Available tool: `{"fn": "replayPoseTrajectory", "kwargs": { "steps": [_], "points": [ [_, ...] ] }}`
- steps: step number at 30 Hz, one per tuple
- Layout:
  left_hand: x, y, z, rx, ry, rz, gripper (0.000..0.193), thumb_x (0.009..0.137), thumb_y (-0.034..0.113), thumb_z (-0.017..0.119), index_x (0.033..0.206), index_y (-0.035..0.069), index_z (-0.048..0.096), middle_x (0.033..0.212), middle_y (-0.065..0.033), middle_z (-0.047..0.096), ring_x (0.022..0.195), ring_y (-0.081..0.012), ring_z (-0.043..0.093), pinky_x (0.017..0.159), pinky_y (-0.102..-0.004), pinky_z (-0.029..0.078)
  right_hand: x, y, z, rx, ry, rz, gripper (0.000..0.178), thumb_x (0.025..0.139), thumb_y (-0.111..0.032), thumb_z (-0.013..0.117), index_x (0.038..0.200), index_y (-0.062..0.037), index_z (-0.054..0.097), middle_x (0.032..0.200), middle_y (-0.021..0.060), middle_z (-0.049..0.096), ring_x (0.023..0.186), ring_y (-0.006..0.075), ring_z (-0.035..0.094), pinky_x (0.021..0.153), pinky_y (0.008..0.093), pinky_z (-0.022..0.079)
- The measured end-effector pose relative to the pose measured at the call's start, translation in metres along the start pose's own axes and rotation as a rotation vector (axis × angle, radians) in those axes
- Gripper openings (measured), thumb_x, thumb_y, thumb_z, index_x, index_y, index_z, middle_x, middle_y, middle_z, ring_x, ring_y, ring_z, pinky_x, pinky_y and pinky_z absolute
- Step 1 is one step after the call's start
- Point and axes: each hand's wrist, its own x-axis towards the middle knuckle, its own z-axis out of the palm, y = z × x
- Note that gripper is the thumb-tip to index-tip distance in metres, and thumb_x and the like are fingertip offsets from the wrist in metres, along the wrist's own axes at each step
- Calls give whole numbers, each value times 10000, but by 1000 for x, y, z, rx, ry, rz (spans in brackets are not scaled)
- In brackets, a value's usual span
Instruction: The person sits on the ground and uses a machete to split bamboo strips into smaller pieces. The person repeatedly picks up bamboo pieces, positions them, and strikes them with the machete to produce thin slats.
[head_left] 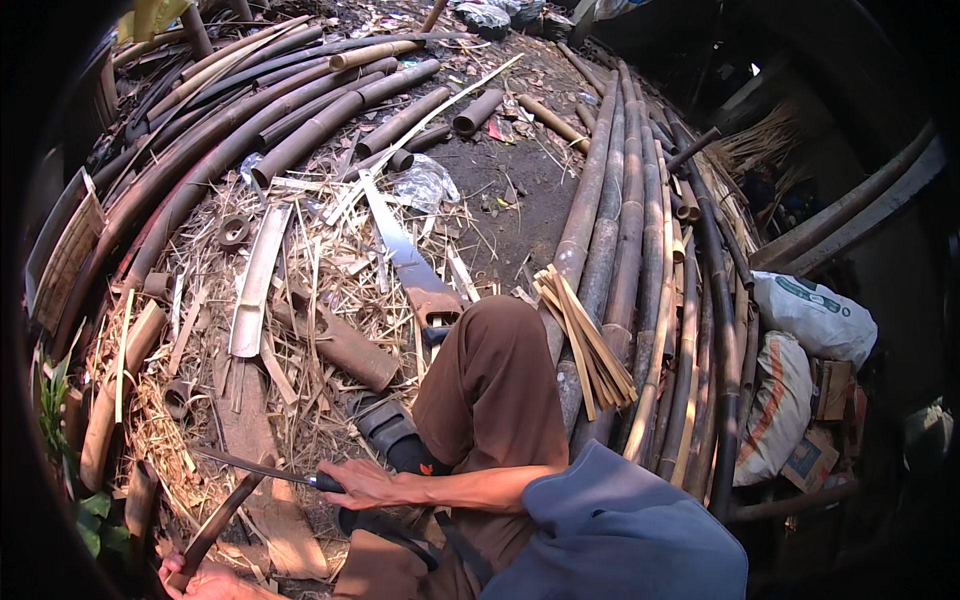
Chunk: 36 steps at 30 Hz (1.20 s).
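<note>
My right hand (365, 484) is closed round the dark handle of a long knife (250, 465), whose thin blade points left. In my left hand (205, 583), low at the left, is the lower end of a split bamboo piece (218, 522). That piece slants up to the right, and its upper end meets the blade or lies just under it; I cannot tell if they touch. Below both runs a worn wooden plank (268, 500) on the ground. A handsaw (405, 255) lies beyond my bent knee, its dark handle close to the knee.
Bamboo shavings (340, 240) litter the ground around a half-round bamboo piece (262, 280) and a short bamboo tube (350, 345). Long bamboo poles (630, 200) lie on the right, with a bundle of thin strips (590, 345) on them. More poles (300, 140) curve along the left. White sacks (775, 410) stand at right.
</note>
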Motion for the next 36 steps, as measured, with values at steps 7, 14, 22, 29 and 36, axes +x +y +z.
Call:
{"fn": "replayPoseTrajectory", "kwargs": {
  "steps": [7, 14, 22, 29, 36],
  "points": [
    [-10, -7, -1, 349, 48, 95, 476, 999, 395, 490, 644, 129, 316, 558, 21, 272, 490, -97, 290, 469, -251, 239, 16, -84, 0, 270, -256, 102, 427, 962, -463, 509, 1110, -63, 525, 653, 241, 586, 660, 463, 602, 580, 532, 433],
    [-25, 10, -4, 353, 61, 131, 465, 981, 371, 503, 632, 149, 291, 517, 41, 247, 443, -79, 248, 451, -233, 238, 25, -82, 32, 174, -271, 77, 382, 930, -436, 568, 996, -60, 551, 624, 232, 595, 666, 468, 610, 589, 508, 474],
    [-47, 6, -7, 233, -5, 147, 391, 980, 272, 476, 650, 133, 318, 488, 23, 281, 396, -84, 258, 406, -225, 242, 29, -60, 13, 13, -214, 83, 421, 953, -458, 528, 898, -43, 565, 661, 214, 606, 661, 431, 622, 595, 482, 467],
    [-41, 10, -11, 228, 19, 154, 428, 987, 297, 493, 631, 140, 315, 513, 38, 254, 425, -80, 250, 423, -215, 220, 29, -72, 18, 118, -318, 29, 449, 940, -513, 501, 957, -71, 580, 633, 228, 572, 643, 444, 606, 623, 515, 468],
    [-36, 12, -11, 251, -11, 120, 433, 998, 337, 475, 635, 149, 333, 504, 47, 247, 427, -89, 260, 438, -231, 229, 53, -41, 25, 84, -228, 172, 458, 951, -457, 519, 857, -10, 554, 617, 225, 572, 625, 434, 599, 594, 503, 453]
  ]
}}
